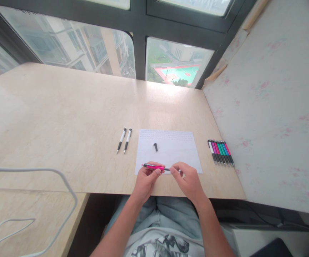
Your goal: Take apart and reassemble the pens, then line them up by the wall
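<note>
Over the near edge of the paper, my left hand (146, 180) is closed on the pink barrel of a pen (153, 166), its black clip end pointing left. A thin dark refill (167, 169) sticks out of the barrel's right end. My right hand (188, 177) pinches the refill near its outer end, and a small bit shows past the fingers. On the white sheet of paper (170, 151), which has lines of handwriting along its top, lies a loose black pen grip (155, 147).
Two white-and-black pens (121, 141) lie side by side left of the paper. A row of several coloured pens (220, 152) lies near the wall (272, 117) on the right. A white cable (55, 172) loops over the table (63, 117) at the left.
</note>
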A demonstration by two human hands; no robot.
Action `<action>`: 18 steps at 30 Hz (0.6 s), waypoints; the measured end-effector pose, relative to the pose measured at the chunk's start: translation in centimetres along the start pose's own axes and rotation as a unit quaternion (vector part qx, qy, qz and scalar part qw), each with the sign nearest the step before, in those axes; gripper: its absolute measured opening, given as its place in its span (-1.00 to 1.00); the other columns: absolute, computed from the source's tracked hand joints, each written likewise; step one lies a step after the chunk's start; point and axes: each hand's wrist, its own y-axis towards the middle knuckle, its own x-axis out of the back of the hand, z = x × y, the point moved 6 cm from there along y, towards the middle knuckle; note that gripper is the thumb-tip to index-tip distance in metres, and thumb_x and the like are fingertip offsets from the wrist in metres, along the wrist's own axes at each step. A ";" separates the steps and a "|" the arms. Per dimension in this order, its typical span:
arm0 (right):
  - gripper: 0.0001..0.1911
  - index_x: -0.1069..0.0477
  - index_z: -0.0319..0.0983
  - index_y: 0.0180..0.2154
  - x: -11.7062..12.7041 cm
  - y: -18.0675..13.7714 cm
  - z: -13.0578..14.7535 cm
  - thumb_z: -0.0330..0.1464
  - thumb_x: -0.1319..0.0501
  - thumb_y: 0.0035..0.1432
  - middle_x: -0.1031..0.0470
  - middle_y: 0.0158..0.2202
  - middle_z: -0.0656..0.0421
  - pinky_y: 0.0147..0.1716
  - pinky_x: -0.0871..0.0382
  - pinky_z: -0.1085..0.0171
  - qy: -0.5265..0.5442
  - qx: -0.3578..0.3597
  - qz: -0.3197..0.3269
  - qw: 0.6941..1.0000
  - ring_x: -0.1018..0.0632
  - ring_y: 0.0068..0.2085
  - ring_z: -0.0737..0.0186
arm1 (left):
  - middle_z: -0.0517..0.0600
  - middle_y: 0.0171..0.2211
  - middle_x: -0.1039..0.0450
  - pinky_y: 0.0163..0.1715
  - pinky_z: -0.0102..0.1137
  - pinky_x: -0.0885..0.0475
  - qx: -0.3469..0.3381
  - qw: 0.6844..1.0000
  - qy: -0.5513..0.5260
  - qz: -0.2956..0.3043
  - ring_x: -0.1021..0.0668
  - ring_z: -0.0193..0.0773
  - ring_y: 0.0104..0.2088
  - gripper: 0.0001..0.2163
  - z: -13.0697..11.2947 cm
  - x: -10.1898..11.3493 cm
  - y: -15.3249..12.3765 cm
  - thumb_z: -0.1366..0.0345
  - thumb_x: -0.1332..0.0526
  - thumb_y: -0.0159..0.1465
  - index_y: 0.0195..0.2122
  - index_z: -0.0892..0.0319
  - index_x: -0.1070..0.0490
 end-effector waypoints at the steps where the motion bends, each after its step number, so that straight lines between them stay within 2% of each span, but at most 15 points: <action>1: -0.71 -0.39 -0.21 -0.41 0.0 0.0 0.1 -0.23 -0.06 0.31 -0.45 -0.46 0.19 -0.40 -0.22 0.33 -0.001 0.013 -0.004 1.000 -0.42 -0.44 0.28 | -0.01 -0.34 -0.55 -0.20 -0.45 -0.39 -0.001 1.000 -0.003 -0.002 -0.51 -0.36 -0.33 -0.89 0.0 0.0 0.0 0.39 -0.37 0.13 -0.30 0.21 -0.55; 9: -0.68 -0.35 -0.20 -0.47 -0.2 -0.1 0.1 -0.27 -0.04 0.33 -0.39 -0.52 0.22 -0.41 -0.19 0.32 -0.040 0.037 -0.006 0.999 -0.38 -0.46 0.29 | 0.01 -0.31 -0.54 -0.19 -0.42 -0.40 -0.005 1.000 -0.004 0.001 -0.52 -0.34 -0.34 -0.88 -0.1 -0.1 -0.1 0.36 -0.38 0.11 -0.32 0.21 -0.55; 14: -0.74 -0.38 -0.21 -0.44 0.0 -0.1 0.3 -0.30 -0.10 0.30 -0.42 -0.50 0.22 -0.41 -0.22 0.34 -0.029 0.049 -0.035 0.998 -0.40 -0.46 0.31 | 0.03 -0.29 -0.55 -0.16 -0.38 -0.41 0.001 1.000 -0.020 -0.015 -0.54 -0.29 -0.28 -0.85 0.0 0.0 -0.1 0.36 -0.38 0.11 -0.26 0.20 -0.54; 18: -0.76 -0.39 -0.21 -0.43 -0.1 0.0 0.6 -0.31 -0.12 0.29 -0.43 -0.50 0.21 -0.41 -0.23 0.33 -0.024 0.055 -0.044 0.997 -0.39 -0.47 0.31 | 0.01 -0.39 -0.53 -0.25 -0.41 -0.40 0.006 1.000 -0.009 -0.004 -0.52 -0.32 -0.37 -0.87 0.1 0.0 0.0 0.34 -0.35 0.14 -0.28 0.23 -0.54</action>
